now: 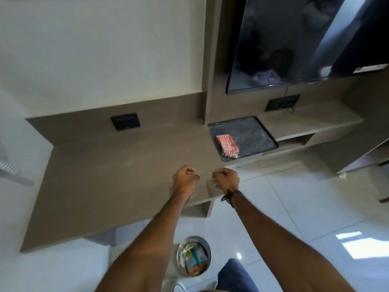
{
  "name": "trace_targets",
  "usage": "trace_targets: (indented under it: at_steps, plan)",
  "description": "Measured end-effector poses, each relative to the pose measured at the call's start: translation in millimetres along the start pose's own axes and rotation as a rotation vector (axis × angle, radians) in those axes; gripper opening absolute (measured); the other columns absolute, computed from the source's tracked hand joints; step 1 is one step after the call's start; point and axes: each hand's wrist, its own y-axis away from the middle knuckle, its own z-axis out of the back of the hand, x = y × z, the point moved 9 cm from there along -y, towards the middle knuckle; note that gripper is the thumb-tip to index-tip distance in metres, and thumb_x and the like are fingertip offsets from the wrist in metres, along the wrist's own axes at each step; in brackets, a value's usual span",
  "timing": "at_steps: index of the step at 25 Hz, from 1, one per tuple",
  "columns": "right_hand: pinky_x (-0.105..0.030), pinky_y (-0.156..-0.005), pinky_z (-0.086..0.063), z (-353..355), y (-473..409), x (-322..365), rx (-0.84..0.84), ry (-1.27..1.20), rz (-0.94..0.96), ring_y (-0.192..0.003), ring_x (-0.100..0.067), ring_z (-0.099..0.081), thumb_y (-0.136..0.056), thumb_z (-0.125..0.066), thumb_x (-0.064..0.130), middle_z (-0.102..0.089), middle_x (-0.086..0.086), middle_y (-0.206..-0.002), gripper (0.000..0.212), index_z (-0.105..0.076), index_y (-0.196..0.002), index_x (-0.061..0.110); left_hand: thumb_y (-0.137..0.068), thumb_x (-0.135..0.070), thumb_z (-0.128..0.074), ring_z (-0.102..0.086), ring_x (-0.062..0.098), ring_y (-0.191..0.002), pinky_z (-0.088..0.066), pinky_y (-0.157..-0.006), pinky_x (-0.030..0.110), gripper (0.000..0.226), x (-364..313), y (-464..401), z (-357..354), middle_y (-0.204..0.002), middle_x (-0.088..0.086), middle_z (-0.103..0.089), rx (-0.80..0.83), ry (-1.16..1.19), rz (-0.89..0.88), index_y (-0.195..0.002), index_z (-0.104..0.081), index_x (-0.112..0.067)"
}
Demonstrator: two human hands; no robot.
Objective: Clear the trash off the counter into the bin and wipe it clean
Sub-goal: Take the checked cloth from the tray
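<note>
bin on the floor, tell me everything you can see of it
The bin is a small round one with a shiny, metal-looking rim, seen from above. It stands upright on the pale glossy floor below the counter's front edge, between the person's forearms in the picture. It is open, with no lid in view, and holds crumpled packaging in teal, white and orange. Neither hand touches it.
</note>
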Motion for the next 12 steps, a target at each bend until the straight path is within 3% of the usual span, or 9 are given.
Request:
trace_targets:
  at_steps: [3,6,9,12]
  plan:
    - [-0.039,-0.067,-0.064,24,-44,24,-0.044,-0.007,0.019,-0.062,-0.019,-0.069,-0.08,-0.065,0.013,-0.079,-0.014,-0.086,0.013,-0.077,-0.082,0.014,-0.079,-0.008,-0.074,-0.075,0.03,-0.088,-0.062,-0.087,0.037,0.012,-37,-39,-33,-0.092,0.012,-0.08,0.03,-0.003,-0.06,-0.09,-0.075,-0.014]
    - [-0.05,-0.078,-0.062,45,-114,28,-0.097,0.059,0.025,-0.077,-0.03,-0.075,-0.066,-0.067,0.032,-0.079,-0.014,-0.082,0.015,-0.074,-0.074,0.022,-0.082,-0.013,-0.072,-0.075,0.028,-0.094,-0.058,-0.09,0.034,0.02,-51,-82,-79,-0.101,0.012,-0.08,0.076,-0.013,-0.029,-0.102,-0.075,-0.011]
    - [-0.044,-0.094,-0.056,59,-180,41,-0.113,0.178,-0.021,-0.106,-0.035,-0.068,-0.068,-0.073,0.037,-0.076,-0.014,-0.106,0.041,-0.074,-0.103,0.018,-0.087,-0.016,-0.067,-0.072,0.026,-0.101,-0.057,-0.091,0.034,0.027,-66,-129,-142,-0.112,0.009,-0.078,0.134,-0.072,-0.04,-0.113,-0.071,-0.014]
    - [-0.041,-0.095,-0.051,60,-270,33,-0.051,0.319,-0.06,-0.114,-0.036,-0.063,-0.078,-0.073,0.031,-0.072,-0.017,-0.114,0.048,-0.067,-0.118,0.005,-0.094,-0.003,-0.058,-0.068,0.029,-0.105,-0.051,-0.083,0.03,0.032,-60,-187,-221,-0.124,0.021,-0.07,0.215,-0.14,0.022,-0.126,-0.062,0.0]
